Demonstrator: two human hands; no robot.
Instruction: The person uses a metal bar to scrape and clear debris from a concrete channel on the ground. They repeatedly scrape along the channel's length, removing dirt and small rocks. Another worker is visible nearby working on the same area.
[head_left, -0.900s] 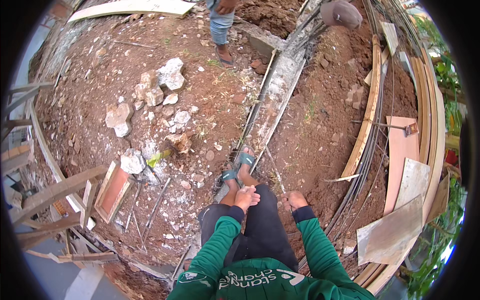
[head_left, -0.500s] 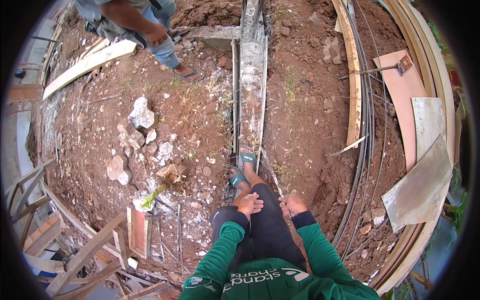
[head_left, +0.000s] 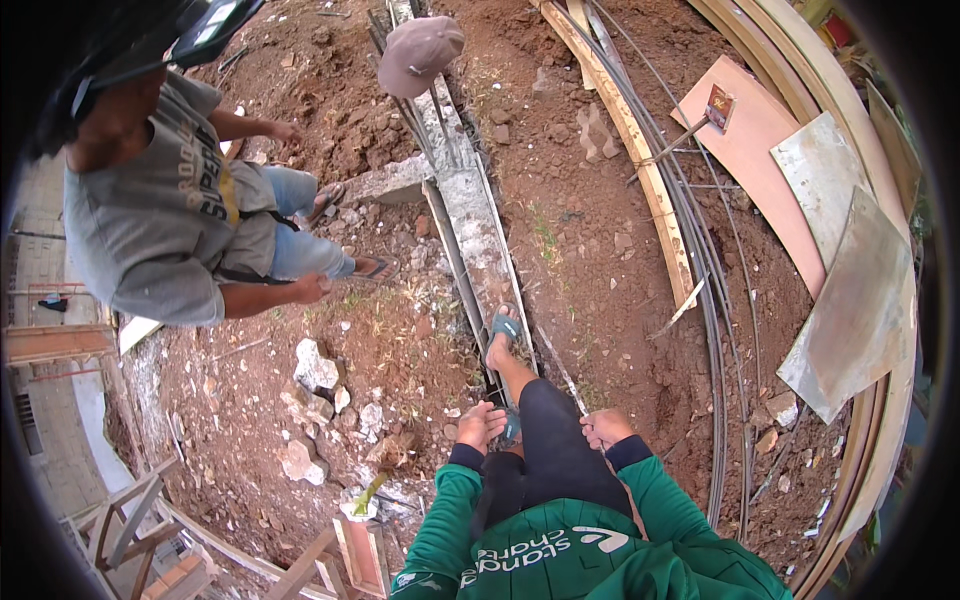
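My left hand (head_left: pixel 481 426) is in front of my left thigh, its fingers curled in and nothing visible in them. My right hand (head_left: pixel 607 429) is closed beside my right thigh on a thin, pale rod (head_left: pixel 562 370). The rod slants forward and left from my fist towards the ground; I cannot tell what kind it is. My sandalled right foot (head_left: pixel 502 334) is on a narrow concrete beam (head_left: pixel 466 210) edged with boards. The other sandal (head_left: pixel 511 424) is partly hidden behind my left hand.
A person (head_left: pixel 165 215) in a grey shirt stands ahead on the left; a cap (head_left: pixel 421 56) shows above the beam's far end. Stone chunks (head_left: pixel 317 366) lie at left. Long steel bars (head_left: pixel 712 380), a timber (head_left: pixel 640 150) and sheets (head_left: pixel 850 300) lie at right.
I have moved forward along the beam, and my view has turned. The person at left shows more fully, and a cap has come into view. My left hand's fingers are more curled.
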